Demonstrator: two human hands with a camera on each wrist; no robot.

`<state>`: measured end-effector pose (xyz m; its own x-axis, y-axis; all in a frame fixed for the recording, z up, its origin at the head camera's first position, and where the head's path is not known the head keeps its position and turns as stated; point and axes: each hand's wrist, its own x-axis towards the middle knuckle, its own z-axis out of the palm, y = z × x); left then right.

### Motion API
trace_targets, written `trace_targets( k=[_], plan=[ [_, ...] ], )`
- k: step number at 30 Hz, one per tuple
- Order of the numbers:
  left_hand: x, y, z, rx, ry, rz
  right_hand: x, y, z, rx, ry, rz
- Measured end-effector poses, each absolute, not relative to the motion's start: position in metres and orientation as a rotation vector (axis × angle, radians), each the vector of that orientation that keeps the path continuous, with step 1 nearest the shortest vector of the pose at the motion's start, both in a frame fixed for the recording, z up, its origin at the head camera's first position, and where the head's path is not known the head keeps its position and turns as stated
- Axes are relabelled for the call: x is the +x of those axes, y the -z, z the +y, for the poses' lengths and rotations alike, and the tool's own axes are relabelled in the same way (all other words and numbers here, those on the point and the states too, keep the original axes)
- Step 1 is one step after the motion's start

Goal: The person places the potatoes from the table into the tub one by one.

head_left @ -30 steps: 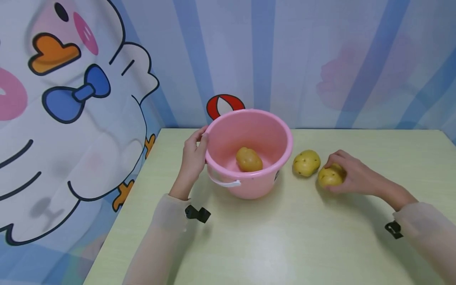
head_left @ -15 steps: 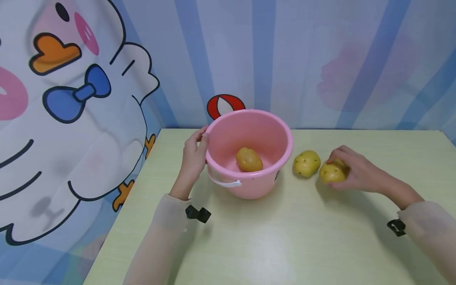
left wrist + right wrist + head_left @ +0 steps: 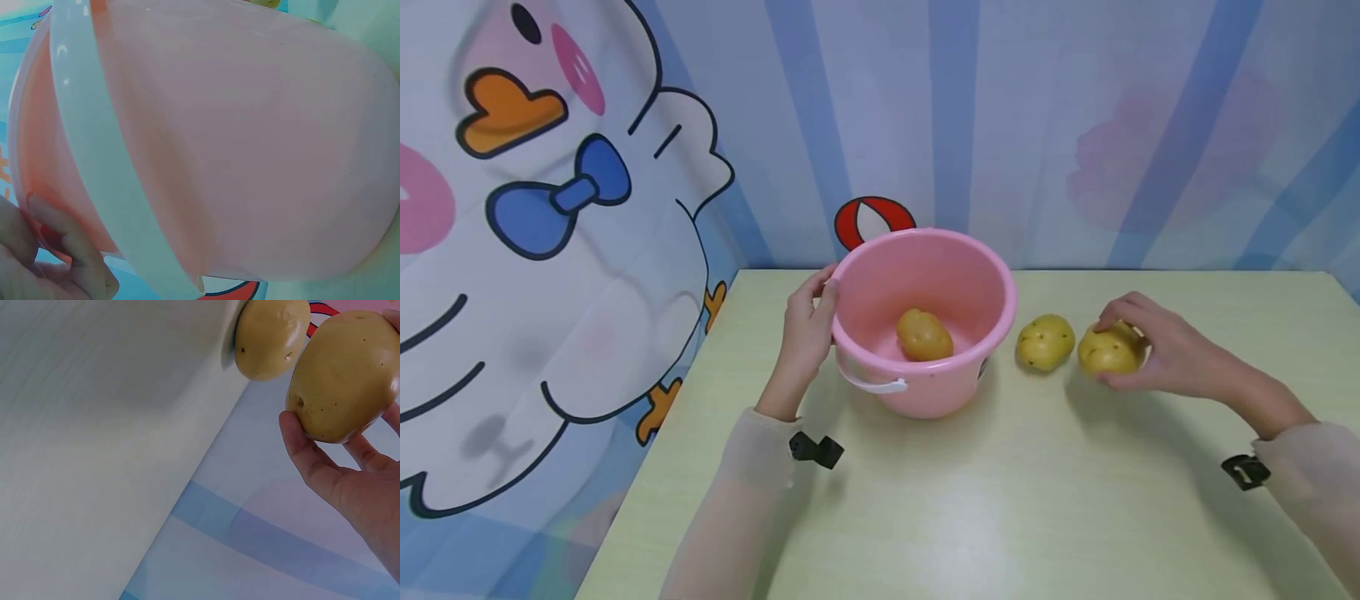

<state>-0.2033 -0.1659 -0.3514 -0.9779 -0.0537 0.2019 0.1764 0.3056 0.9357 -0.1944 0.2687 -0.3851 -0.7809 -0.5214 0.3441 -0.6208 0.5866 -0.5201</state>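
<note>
A pink bucket (image 3: 925, 392) with a white handle (image 3: 880, 387) stands on the table, and one potato (image 3: 924, 335) lies inside it. My left hand (image 3: 806, 337) grips the bucket's rim on the left side; the left wrist view shows fingers (image 3: 65, 231) curled over that rim. To the right of the bucket, a second potato (image 3: 1045, 342) lies on the tabletop. Just right of that one, my right hand (image 3: 1176, 350) holds a third potato (image 3: 1108, 350) between thumb and fingers, slightly above the table. The right wrist view shows this held potato (image 3: 347, 375) close up.
The pale wooden table (image 3: 925, 517) ends at a blue striped wall (image 3: 1037, 125) right behind the bucket. A large cartoon bird (image 3: 572, 333) is printed on the backdrop at the left. Black wrist devices (image 3: 817, 451) sit on both sleeves.
My right hand has risen a little and shifted right and away from me, carrying the held potato with it. The left hand, bucket and other potatoes stay where they were.
</note>
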Motion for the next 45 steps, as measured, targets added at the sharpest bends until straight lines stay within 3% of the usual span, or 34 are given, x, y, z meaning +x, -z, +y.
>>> trace_targets(
  k=[45],
  plan=[
    [-0.204,0.352,-0.165,-0.094,1.753,-2.368,-0.186,0.299,0.227,1.057,-0.896,-2.521]
  ],
)
